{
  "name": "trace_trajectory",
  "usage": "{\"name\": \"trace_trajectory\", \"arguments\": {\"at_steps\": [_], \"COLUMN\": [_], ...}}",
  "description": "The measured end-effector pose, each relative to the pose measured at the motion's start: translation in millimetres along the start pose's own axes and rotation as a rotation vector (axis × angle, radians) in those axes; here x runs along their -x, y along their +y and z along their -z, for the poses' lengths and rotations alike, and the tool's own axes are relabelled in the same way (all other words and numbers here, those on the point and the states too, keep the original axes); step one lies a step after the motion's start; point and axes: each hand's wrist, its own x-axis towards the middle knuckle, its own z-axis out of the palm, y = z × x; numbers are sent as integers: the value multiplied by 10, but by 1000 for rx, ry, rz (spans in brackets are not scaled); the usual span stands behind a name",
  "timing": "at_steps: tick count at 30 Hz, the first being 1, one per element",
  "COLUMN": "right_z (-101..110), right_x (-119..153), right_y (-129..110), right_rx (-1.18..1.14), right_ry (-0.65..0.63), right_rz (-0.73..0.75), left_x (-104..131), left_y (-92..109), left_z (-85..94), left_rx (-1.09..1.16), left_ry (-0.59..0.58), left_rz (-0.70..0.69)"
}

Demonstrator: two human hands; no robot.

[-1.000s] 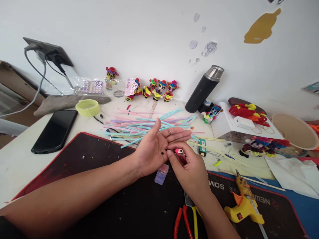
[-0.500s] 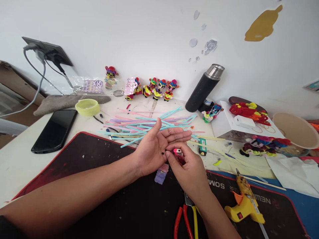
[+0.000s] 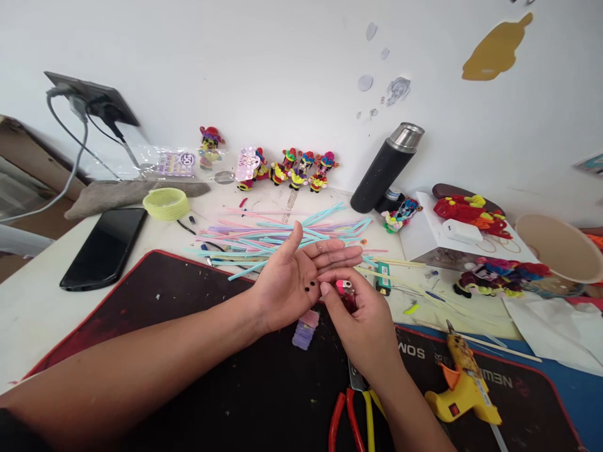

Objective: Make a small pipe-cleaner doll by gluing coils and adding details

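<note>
My left hand [image 3: 287, 282] is turned palm up, its fingers stretched out and thumb raised. Two tiny black beads [image 3: 309, 287] lie on its palm. Close beside that palm is my right hand [image 3: 362, 314], thumb and forefinger near each other. Its curled fingers hold a small pink, white and red piece [image 3: 345, 285], mostly hidden by the hand. Whether anything sits between the right fingertips, I cannot tell. Under my hands, a purple and pink fuzzy strip [image 3: 305, 333] lies on the black mat [image 3: 198, 351]. Pliers [image 3: 351, 420] with red and yellow handles are below my right hand.
Pastel pipe cleaners [image 3: 264, 242] lie behind my hands. A yellow glue gun [image 3: 464, 389] is at right. A phone [image 3: 103, 248] and green rings [image 3: 166, 204] are at left. Several fuzzy dolls [image 3: 304, 169] and a black thermos [image 3: 389, 166] stand by the wall.
My right hand has drawn slightly right, its fingertips leaving the black beads in the left palm. Both beads now show plainly. My left hand has hardly moved.
</note>
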Motion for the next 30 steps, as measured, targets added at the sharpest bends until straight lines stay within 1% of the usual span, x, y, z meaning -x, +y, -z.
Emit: {"name": "trace_trajectory", "arguments": {"at_steps": [12,30], "right_z": [-19,-21], "right_x": [19,17], "right_y": [61,47], "right_rx": [111,83], "right_ry": [-35,-43], "right_rz": [11,13], "left_x": [-8,-22], "left_y": [-19,-7], "left_z": [39,83], "left_rx": [-60,-11], "left_ry": [-67,-89], "left_rz": [-27,-5]}}
